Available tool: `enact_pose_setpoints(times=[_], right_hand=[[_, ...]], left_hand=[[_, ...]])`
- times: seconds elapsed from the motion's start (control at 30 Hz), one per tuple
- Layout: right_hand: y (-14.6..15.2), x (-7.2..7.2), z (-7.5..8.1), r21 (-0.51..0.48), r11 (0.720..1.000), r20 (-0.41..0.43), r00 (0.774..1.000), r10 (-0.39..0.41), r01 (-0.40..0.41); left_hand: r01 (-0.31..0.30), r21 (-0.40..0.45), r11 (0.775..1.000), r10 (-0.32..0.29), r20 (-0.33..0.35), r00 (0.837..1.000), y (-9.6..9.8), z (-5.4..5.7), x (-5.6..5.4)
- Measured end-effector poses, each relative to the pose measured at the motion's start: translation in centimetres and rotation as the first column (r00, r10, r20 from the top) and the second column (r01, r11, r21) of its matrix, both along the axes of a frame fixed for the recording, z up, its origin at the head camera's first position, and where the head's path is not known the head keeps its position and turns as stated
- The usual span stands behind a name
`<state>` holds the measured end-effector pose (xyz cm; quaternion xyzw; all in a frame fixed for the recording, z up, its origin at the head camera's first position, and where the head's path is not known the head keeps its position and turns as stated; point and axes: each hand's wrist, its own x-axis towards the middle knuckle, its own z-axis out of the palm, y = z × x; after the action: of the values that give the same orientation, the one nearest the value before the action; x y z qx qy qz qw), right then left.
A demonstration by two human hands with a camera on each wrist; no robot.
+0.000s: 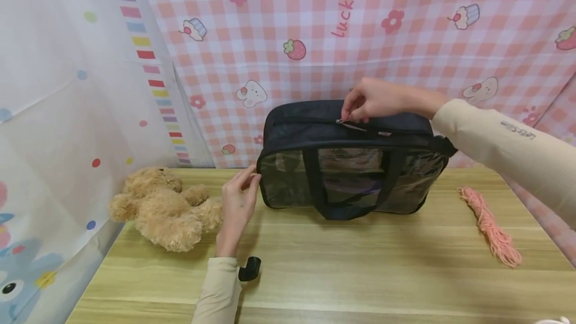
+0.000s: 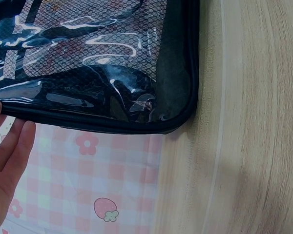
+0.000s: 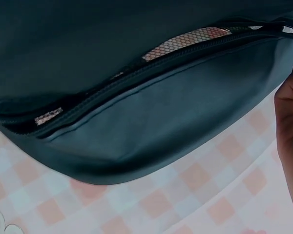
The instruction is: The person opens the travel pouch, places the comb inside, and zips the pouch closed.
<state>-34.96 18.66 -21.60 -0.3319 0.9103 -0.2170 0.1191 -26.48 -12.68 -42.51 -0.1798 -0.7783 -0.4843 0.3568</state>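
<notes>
A black bag [image 1: 288, 181] with clear front panels and a hanging strap handle [image 1: 316, 189] stands upright on the wooden table. My left hand [image 1: 238, 201] pinches its left edge; in the left wrist view the thumb is on one side of the black piping [image 2: 88, 121] and the fingers on the other. At the bag's top, my right hand [image 1: 375, 99] holds the metal zipper pull [image 1: 339, 121] between thumb and fingertips. The zipper [image 3: 136, 73] is parted in the right wrist view, with mesh [image 3: 185, 43] showing through the gap.
A fluffy tan plush toy [image 1: 166, 211] lies on the table at the left. To the right lies a bundle of pink cord [image 1: 490, 229]. A pink checked cloth [image 1: 270, 14] hangs right behind the bag. A small black object [image 1: 250, 269] sits beside my left wrist.
</notes>
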Motion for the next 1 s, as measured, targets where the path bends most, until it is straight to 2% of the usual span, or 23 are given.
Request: enact_pose_setpoints(times=[0.17, 0.43, 0.7, 0.83, 1.0], right_hand=[[1.0, 0.1, 0.0, 0.000, 1.000, -0.003, 1.000, 0.001, -0.001], [3.1, 0.2, -0.2, 0.004, 1.000, 0.032, 0.999, -0.029, 0.029], [6.8, 1.0, -0.9, 0.005, 0.994, 0.088, 0.990, -0.108, 0.108], [8.8, 1.5, -1.5, 0.009, 0.992, 0.068, 0.990, -0.125, 0.125], [9.7, 1.5, -1.9, -0.011, 0.993, 0.023, 0.993, -0.115, 0.115]], left_hand=[[0.001, 0.004, 1.000, -0.001, 0.007, 1.000, 0.2, -0.1, 0.0], [0.020, 0.027, 0.999, -0.019, -0.026, 0.999, 0.4, 0.0, 0.1], [-0.002, 0.000, 1.000, 0.002, 0.012, 1.000, 0.1, 0.0, 0.1], [0.007, -0.004, 1.000, -0.007, -0.001, 1.000, 0.2, 0.1, 0.0], [-0.013, 0.005, 1.000, 0.013, -0.027, 1.000, 1.1, 2.1, 1.4]])
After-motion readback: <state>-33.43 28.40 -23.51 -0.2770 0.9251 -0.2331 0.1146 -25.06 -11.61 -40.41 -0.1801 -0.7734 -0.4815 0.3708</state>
